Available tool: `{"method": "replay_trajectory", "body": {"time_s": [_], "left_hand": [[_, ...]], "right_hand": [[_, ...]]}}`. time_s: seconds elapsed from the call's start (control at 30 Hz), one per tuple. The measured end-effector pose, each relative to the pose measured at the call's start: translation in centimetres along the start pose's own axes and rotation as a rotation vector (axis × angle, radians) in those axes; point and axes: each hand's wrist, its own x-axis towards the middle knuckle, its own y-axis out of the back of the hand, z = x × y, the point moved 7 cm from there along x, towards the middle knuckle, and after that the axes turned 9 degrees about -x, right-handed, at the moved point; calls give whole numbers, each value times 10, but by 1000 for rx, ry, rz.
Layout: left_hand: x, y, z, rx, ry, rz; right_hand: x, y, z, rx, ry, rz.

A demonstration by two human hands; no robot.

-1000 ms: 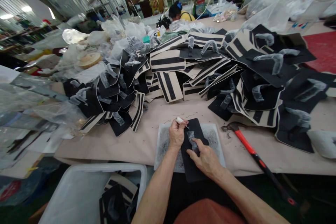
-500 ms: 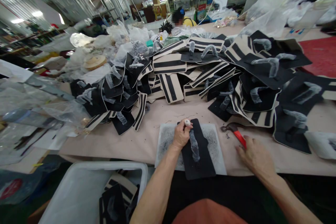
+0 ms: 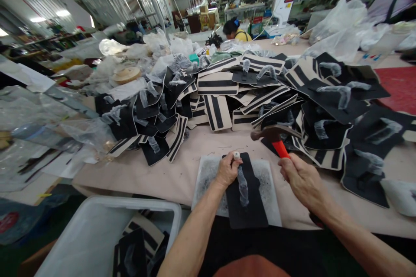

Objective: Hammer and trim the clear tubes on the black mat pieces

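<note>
My left hand (image 3: 227, 171) is closed around a short white-topped tool (image 3: 236, 155), held upright at the far end of a black panel (image 3: 255, 203). A strap handle (image 3: 242, 188) wrapped in clear plastic runs along the panel's middle. Beneath the panel lies a pale, dark-speckled board (image 3: 204, 181) at the table edge. The tool's lower end is hidden by my fingers. To the right, my right hand (image 3: 303, 179) grips a claw hammer (image 3: 281, 149) by its red handle. The hammer's head is raised above the table, beyond and to the right of the white-topped tool.
Several similar black panels (image 3: 334, 99) with wrapped handles and striped backs (image 3: 218, 112) are heaped across the table (image 3: 156, 181). Clear plastic bags (image 3: 156, 43) pile up behind. A white bin (image 3: 97, 207) holding panels stands at lower left. Beyond the heap sits a person in yellow (image 3: 242, 35).
My right hand has taken hold of the hammer and lifted it off the table, bringing it leftward. The left hand keeps the white-topped tool on the panel. The view has tilted slightly.
</note>
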Motion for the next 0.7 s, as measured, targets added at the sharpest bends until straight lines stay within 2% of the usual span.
{"method": "replay_trajectory", "body": {"time_s": [0.07,0.1,0.17,0.23,0.27,0.37,0.4,0.43,0.53,0.57,0.6,0.7], "left_hand": [[-1,0,-1,20,3,1],[-1,0,-2,33,4,-2],[-1,0,-4,53,9,-5],[-1,0,-4,48,12,-4],[-1,1,-4,39,13,-5],[-1,0,-3,30,18,-15],[-1,0,-3,40,21,-18],[-1,0,-3,53,25,-21],[-1,-1,-4,65,27,-33],[-1,-1,-5,59,26,-34],[-1,-1,-6,52,25,-34],[-1,0,-7,44,27,-25]], "right_hand": [[12,4,-35,-273,225,86],[16,1,-46,-414,301,78],[21,-10,-58,-673,402,-10],[24,-13,-65,-803,451,-71],[24,-9,-68,-800,454,-42],[23,11,-73,-653,405,164],[22,12,-72,-626,398,187],[21,11,-70,-621,405,172],[18,-6,-62,-710,467,-17],[18,-9,-60,-730,475,-38],[18,-8,-60,-724,468,-12],[17,4,-62,-600,423,198]]}}
